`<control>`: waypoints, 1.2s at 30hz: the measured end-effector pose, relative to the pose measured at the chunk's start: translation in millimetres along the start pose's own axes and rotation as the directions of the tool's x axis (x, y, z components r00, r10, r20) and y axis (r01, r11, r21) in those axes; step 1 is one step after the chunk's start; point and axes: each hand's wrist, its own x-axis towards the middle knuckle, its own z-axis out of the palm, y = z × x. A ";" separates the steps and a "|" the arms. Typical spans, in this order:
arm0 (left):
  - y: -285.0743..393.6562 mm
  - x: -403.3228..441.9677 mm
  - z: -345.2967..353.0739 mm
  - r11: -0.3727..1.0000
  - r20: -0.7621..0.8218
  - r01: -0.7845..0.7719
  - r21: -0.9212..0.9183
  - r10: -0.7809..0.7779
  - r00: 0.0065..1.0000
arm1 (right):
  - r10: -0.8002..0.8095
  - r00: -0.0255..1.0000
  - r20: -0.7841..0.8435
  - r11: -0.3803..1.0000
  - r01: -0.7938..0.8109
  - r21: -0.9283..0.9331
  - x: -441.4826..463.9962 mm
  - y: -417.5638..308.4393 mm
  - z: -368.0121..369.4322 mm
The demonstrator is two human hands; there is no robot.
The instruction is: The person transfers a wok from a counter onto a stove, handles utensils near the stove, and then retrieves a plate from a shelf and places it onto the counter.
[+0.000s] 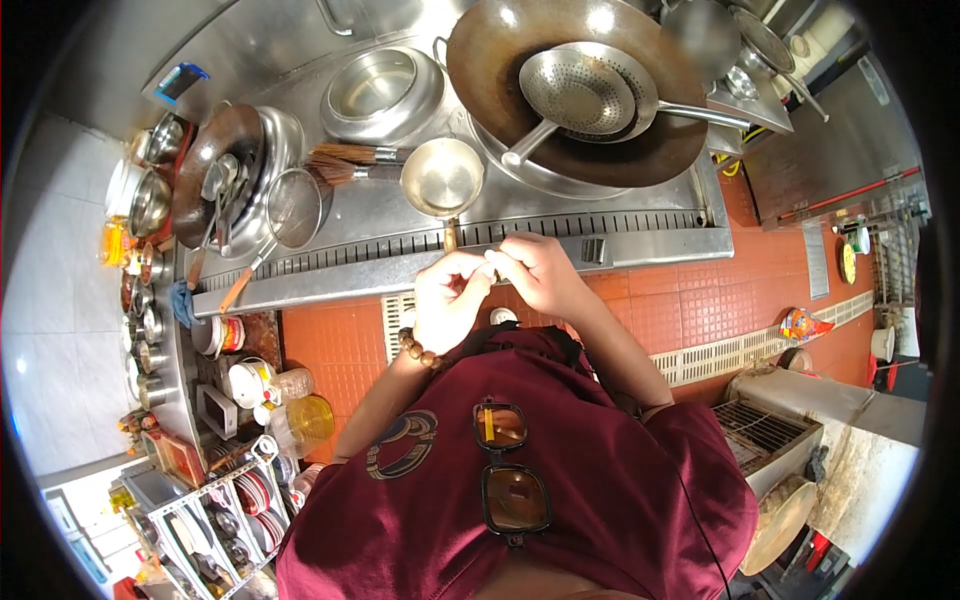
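Observation:
My left hand (450, 300), with a beaded bracelet (422, 350) at the wrist, meets my right hand (540, 273) in front of my chest. Fingers of both are closed in a pinch around something small and dark, mostly hidden, that I cannot make out. Just beyond them, a metal ladle (442, 176) rests on the steel stove top (365, 215), its handle pointing toward my hands. Behind the ladle lie two bristle brushes (350, 163). To the right, a large wok (480, 60) holds perforated strainers (578, 95).
A second wok (195, 150) with ladles sits at the left, beside a mesh strainer (294, 208). A round pot (385, 95) stands at the back. Seasoning bowls line the left counter. Below are red floor tiles (650, 310) and a drain grate (720, 358).

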 end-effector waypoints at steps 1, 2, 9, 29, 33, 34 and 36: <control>0.2 0.1 -0.1 1.000 0.004 0.003 0.013 -0.003 1.000 | -0.024 1.000 -0.006 0.999 0.023 -0.030 -1.2 2.4 0.3; 1.5 0.5 0.2 1.000 0.009 0.007 0.026 -0.007 1.000 | -0.047 0.999 -0.011 0.997 0.046 -0.060 -1.9 3.5 0.1; 6.6 7.1 7.2 1.000 0.051 0.018 -0.008 -0.018 0.999 | -0.010 1.000 0.024 0.998 0.012 -0.057 -9.8 6.5 -6.2; 22.0 1.9 13.5 1.000 0.099 -0.017 -0.007 0.017 0.995 | 0.175 0.981 0.077 0.922 -0.191 0.335 -23.9 5.4 -3.0; 25.0 0.5 12.2 0.999 0.080 -0.020 0.045 0.016 0.997 | 0.183 0.981 0.056 0.957 -0.191 0.218 -20.2 -5.1 -5.4; 22.6 -0.4 10.5 0.997 0.078 -0.020 0.069 0.015 0.997 | 0.178 0.983 0.051 0.960 -0.185 0.210 -19.5 -6.6 -4.3; 16.7 -1.6 5.4 0.993 0.073 -0.022 0.116 0.013 0.997 | 0.156 0.987 0.042 0.972 -0.161 0.173 -17.9 -7.3 -3.1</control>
